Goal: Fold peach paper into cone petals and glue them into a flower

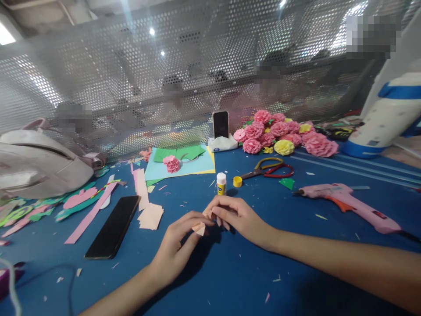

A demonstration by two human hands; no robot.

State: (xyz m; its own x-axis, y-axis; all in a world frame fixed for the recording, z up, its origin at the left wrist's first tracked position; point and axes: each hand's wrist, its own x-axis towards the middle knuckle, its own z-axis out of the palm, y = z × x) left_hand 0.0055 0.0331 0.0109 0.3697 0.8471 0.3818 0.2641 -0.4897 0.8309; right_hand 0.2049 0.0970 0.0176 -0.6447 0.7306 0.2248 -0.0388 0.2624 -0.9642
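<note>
My left hand (pixel 179 245) pinches a small folded piece of peach paper (pixel 199 228) between thumb and fingers. Close beside it, my right hand (pixel 235 217) has its fingers closed on another bit of peach paper (pixel 208 213), mostly covered by the fingers. An uncapped glue stick (pixel 221 185) stands upright just beyond the right hand, with its yellow cap (pixel 237 181) to the right. A small stack of peach paper squares (pixel 151 216) lies left of my hands.
A black phone (pixel 113 227) lies at left; scissors (pixel 268 168) and a pink glue gun (pixel 345 204) lie at right. Pink and yellow paper flowers (pixel 279 131) are heaped at the back, before a perforated metal screen (pixel 138 79). A large bottle (pixel 384 114) leans at right.
</note>
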